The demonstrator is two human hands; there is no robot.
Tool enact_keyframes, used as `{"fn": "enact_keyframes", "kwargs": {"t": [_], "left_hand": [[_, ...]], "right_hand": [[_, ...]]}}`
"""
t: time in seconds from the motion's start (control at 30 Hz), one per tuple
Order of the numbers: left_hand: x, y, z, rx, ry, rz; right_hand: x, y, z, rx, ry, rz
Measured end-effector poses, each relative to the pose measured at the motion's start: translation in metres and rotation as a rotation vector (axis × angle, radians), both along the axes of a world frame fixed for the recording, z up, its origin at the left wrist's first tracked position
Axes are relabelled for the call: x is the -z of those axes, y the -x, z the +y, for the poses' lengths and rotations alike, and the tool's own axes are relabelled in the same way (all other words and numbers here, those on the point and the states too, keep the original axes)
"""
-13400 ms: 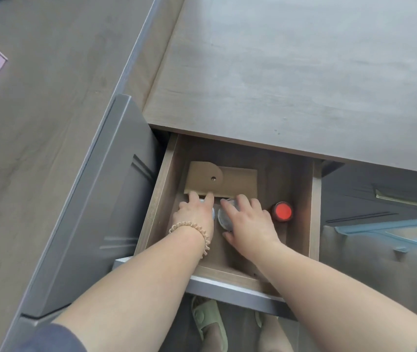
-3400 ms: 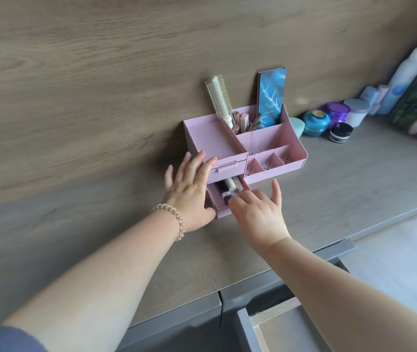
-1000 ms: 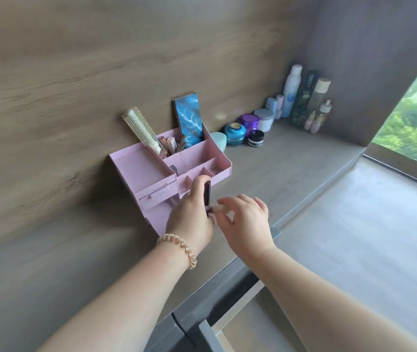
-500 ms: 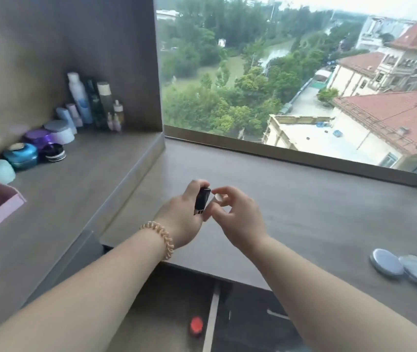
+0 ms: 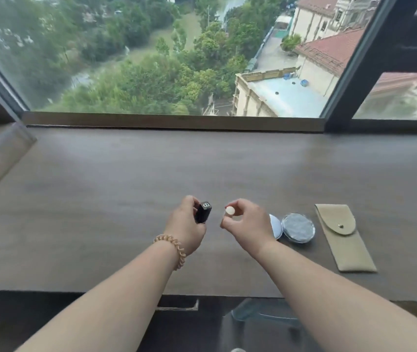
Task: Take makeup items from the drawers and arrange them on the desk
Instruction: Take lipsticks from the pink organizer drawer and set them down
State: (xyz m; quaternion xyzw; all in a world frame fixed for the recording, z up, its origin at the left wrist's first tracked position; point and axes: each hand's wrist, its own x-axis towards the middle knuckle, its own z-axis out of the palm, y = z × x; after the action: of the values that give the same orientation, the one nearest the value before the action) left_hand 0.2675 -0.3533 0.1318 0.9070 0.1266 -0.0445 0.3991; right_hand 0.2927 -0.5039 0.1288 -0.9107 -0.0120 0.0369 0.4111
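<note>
Over the surface [image 5: 100,212] below the window [image 5: 151,59], the left hand [image 5: 186,227] grips a black tube [image 5: 203,212] — emblem unreadable — and the right hand [image 5: 246,224] pinches a pale disc [image 5: 230,211].

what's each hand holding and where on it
The left hand grips a black lipstick tube by its lower half; the right hand pinches a small pale item just below its round end.
</note>
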Motion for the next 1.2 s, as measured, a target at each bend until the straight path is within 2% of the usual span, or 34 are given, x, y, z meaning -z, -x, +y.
{"fn": "enact_keyframes", "kwargs": {"t": [0.1,0.33,0.67,0.83,1.2], "left_hand": [[0.01,-0.014,-0.031,0.008,0.015,0.043],[0.03,-0.032,-0.055,-0.062,0.033,0.034],[0.052,-0.047,-0.052,0.042,-0.05,0.066],[0.059,-0.045,-0.052,0.109,-0.092,0.074],[0.058,-0.046,-0.05,0.151,-0.052,0.124]], "right_hand": [[0.016,-0.014,-0.031,-0.014,0.015,0.027],[0.042,-0.028,-0.054,-0.041,0.142,-0.05],[0.051,-0.029,-0.05,-0.049,0.208,-0.134],[0.057,-0.03,-0.047,-0.055,0.241,-0.11],[0.054,-0.029,-0.045,-0.093,0.405,-0.008]]}}
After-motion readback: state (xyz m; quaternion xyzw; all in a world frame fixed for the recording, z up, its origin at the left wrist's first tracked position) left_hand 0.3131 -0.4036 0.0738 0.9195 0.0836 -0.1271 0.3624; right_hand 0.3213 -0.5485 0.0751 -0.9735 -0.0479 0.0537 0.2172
